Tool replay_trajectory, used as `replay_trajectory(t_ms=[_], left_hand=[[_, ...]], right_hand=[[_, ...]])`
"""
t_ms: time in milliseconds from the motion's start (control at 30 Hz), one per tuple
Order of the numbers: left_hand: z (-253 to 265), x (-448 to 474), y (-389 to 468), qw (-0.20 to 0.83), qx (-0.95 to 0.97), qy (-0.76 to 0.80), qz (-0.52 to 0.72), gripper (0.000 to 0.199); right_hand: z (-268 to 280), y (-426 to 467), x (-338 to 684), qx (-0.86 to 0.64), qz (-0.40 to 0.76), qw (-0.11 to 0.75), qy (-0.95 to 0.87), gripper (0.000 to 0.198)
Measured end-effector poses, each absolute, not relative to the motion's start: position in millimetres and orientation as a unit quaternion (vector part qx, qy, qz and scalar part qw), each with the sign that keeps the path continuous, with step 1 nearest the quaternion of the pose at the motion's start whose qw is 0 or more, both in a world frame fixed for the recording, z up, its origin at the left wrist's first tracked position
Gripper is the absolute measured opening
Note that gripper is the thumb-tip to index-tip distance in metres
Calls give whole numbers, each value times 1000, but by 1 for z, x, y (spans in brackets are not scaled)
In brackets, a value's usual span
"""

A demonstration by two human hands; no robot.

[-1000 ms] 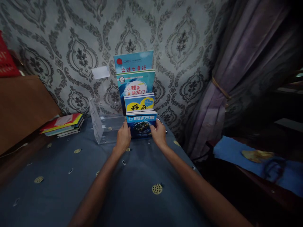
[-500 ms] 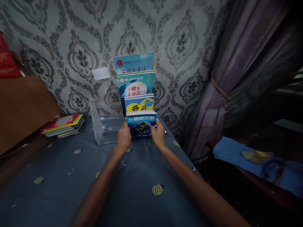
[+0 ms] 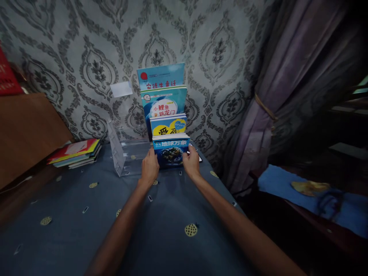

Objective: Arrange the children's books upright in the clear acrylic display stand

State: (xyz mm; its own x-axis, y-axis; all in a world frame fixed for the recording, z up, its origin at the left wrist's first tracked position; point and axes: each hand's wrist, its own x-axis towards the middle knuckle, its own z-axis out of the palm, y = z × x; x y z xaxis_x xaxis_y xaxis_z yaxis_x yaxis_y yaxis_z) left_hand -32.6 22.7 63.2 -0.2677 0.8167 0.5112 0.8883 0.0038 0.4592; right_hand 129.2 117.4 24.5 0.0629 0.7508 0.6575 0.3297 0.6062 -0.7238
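Note:
My left hand (image 3: 150, 167) grips the left edge of a dark blue book (image 3: 171, 154) with a globe on its cover, at the front of a tiered clear acrylic rack (image 3: 117, 153). Its right edge is between the thumb and fingers of my right hand (image 3: 191, 161). Both hands are closed, their far fingertips hidden behind the book. Pale page edges show just behind its top. Rising in steps behind it stand a blue-and-yellow book (image 3: 168, 125), a teal book (image 3: 163, 101) and a light blue book (image 3: 161, 75). The rack's left tiers hold no books.
Left of the rack lies a stack of thin books (image 3: 75, 152), beside a brown box (image 3: 31, 134). A white label (image 3: 121, 89) tops the rack's back left. Patterned wallpaper (image 3: 218, 57) stands behind; a tied curtain (image 3: 255, 126) hangs right, near a blue cloth (image 3: 276, 182).
The view has shifted very slightly. Both hands stay on the dark blue book, which keeps its place at the front of the rack.

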Motion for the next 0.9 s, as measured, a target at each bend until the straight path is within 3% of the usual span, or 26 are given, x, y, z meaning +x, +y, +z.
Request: replay_trajectory(t_ms=[900], left_hand=[[59, -40, 26, 27, -618, -664, -420, 48]], right_hand=[[28, 120, 134, -412, 182, 593, -668, 15]])
